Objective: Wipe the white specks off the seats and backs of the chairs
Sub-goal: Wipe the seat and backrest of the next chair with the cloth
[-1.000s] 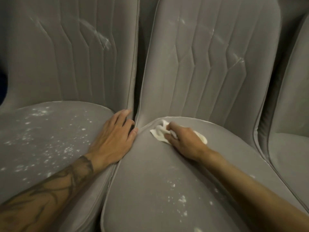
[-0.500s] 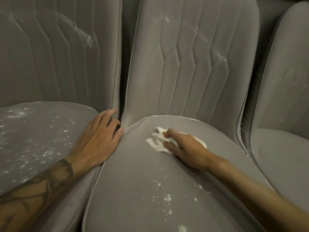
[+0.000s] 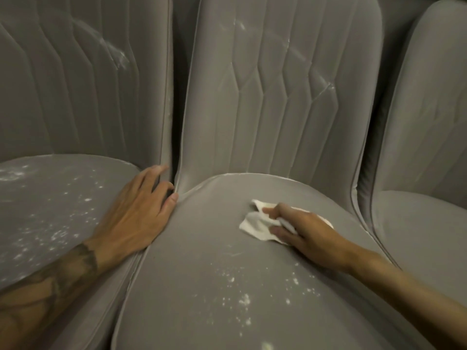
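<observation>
Three grey upholstered chairs with padded seats and stitched, channelled backs stood side by side, almost touching. The middle chair [image 3: 202,261] filled the centre, its seat running from the near edge to the far backrest. The left chair [image 3: 50,198] and the right chair [image 3: 417,223] were each partly cut off by the frame. The tattooed left forearm [image 3: 50,281] lay across the near right part of the left chair's seat. The left hand [image 3: 136,215] rested flat on that seat's right edge, fingers straight and spread, their tips at the gap between the left and middle chairs, holding nothing. The right hand [image 3: 308,233] lay on the far right part of the middle seat, its fingers curled and clamped on a crumpled white cloth [image 3: 255,224], which was pressed to the upholstery and stuck out to the left of the fingers. White specks [image 3: 243,300] were scattered over the near part of the middle seat and across the left seat. Pale streaks [image 3: 118,56] marked the left and middle backs.
</observation>
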Motion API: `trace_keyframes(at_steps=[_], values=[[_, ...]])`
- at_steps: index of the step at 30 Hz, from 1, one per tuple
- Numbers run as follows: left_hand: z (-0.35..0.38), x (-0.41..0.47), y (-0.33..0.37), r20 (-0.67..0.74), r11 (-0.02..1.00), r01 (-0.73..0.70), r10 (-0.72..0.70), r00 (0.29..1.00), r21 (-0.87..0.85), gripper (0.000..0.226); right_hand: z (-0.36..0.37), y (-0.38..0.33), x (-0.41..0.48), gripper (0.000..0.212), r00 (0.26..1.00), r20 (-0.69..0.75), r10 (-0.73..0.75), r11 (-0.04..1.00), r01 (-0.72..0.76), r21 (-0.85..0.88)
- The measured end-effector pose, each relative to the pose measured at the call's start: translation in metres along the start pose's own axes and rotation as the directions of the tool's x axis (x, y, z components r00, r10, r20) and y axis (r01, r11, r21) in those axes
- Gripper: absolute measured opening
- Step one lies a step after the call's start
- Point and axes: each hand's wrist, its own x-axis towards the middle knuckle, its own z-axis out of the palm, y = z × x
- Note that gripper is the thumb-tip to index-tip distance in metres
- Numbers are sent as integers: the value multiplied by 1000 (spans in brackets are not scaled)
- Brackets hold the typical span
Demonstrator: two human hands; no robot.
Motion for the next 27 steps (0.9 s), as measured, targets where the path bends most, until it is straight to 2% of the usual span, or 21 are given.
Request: trace_keyframes(at_steps=[3,6,7,8,10,13,16,20,21,23,25,27], values=[[0,0,0,-1,1000,4,-4,1000,-7,42,-18,25,-5,26,995,69,78,997,-77,-5],[-1,0,2,-13,1000,7,-7,1000,-3,42,-34,63,3,27,952,-27,305,951,-306,-37],[0,0,2,-13,1000,7,-7,1000,-3,42,-32,65,7,26,939,-56,338,939,-341,-41],[0,0,2,-9,1000,9,-9,1000,-5,42,-27,59,10,25,941,-76,331,941,-335,-53],[0,0,0,-3,1000,6,-6,1000,-6,44,-14,38,5,22,972,-85,219,974,-223,-42],[1,0,-1,-3,1000,0,0,1000,7,46,-9,11,-19,26,999,21,44,999,-45,22],[1,1,-1,6,1000,-8,8,1000,6,45,-28,32,-26,29,990,92,108,994,-109,6],[-1,0,1,-5,1000,0,0,1000,3,45,-45,69,-11,26,942,-21,335,941,-335,-49],[-1,0,1,-4,1000,3,-3,1000,1,45,-41,66,-8,24,941,-40,336,939,-338,-55],[-1,0,1,0,1000,3,-3,1000,-5,45,-28,50,-13,22,967,-55,249,967,-252,-41],[-1,0,1,2,1000,-2,2,1000,-6,44,-19,27,-28,25,992,-10,124,992,-124,-13],[0,0,0,6,1000,-2,2,1000,-7,45,-22,24,-37,33,993,68,95,995,-96,19]])
